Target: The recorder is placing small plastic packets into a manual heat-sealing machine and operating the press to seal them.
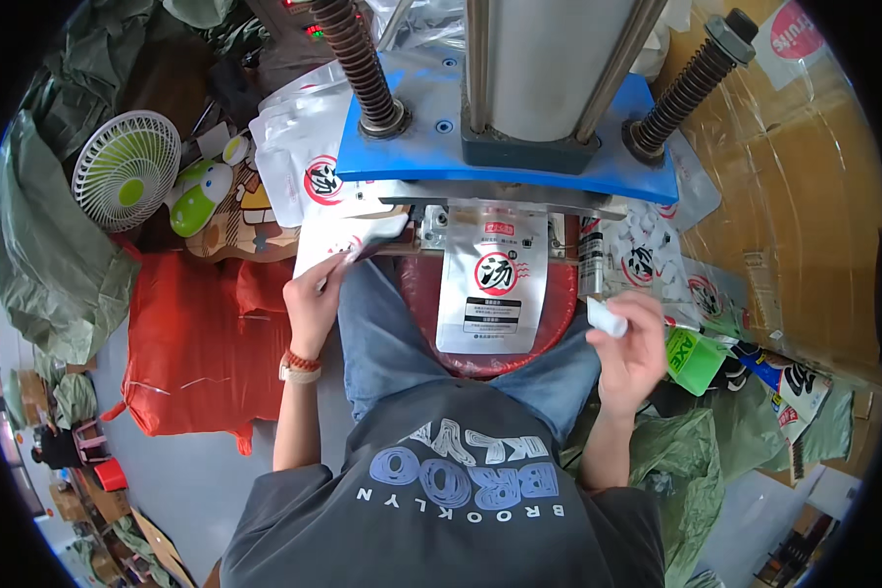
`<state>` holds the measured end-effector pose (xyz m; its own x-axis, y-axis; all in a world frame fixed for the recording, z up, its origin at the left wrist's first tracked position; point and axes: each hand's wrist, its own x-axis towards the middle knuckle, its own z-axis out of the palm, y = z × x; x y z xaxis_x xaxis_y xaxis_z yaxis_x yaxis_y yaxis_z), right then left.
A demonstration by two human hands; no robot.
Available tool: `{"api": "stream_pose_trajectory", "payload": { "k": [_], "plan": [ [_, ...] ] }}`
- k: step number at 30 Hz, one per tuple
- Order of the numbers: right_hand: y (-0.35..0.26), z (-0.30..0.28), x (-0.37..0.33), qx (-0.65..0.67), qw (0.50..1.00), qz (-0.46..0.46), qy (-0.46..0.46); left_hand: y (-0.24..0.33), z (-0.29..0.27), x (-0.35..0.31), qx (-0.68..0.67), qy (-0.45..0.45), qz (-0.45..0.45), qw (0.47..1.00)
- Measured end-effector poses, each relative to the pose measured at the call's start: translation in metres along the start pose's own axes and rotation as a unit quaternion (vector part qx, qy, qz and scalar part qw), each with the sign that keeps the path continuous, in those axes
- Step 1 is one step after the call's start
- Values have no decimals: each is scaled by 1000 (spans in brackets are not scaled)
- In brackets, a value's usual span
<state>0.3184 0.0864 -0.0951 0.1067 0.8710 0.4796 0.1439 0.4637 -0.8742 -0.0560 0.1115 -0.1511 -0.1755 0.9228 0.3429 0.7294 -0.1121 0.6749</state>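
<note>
Nearest, a dark grey short-sleeved T-shirt with pale lettering [441, 529] and blue denim trousers [377, 343] are worn by the seated person; the hands are held well apart, each closed on something of its own; by the right hand [632, 355] a small white piece [608, 318] is gripped between thumb and fingers, its exact kind not to be told; by the left hand [314, 299], a flat white pouch with red print [325, 238] is pinched at its edge, left of the middle.

Between the knees a shiny red round-edged surface [416, 304] is partly covered by an upright silver-white pouch with a red ring and black print [497, 323], its top end set beneath the press; the press is formed of a blue metal plate [412, 147], a grey cylinder [549, 69] and coiled steel springs [358, 59]; to the left, a bulging red sack [181, 343] is overlooked by a round white-and-green fan [127, 171]; to the right, more printed pouches [640, 257] are heaped beside a large brown cardboard box [794, 186].
</note>
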Motion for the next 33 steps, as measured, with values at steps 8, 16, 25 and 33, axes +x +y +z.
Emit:
{"api": "stream_pose_trajectory", "payload": {
  "k": [8, 16, 25, 33],
  "plan": [
    [-72, 46, 35, -160, 922, -227, -269, 120, -23, -25, 51, -16, 259, 964],
    [-65, 33, 29, -213, 949, -58, -225, 125, 28, -28, -243, -209, 118, 940],
    [-10, -15, 60, -457, 889, -13, 11, 107, 97, 12, -515, -192, -267, 792],
    [59, -43, 10, -412, 881, 147, -178, 63, 68, 44, -176, -91, -91, 976]
  ]
}}
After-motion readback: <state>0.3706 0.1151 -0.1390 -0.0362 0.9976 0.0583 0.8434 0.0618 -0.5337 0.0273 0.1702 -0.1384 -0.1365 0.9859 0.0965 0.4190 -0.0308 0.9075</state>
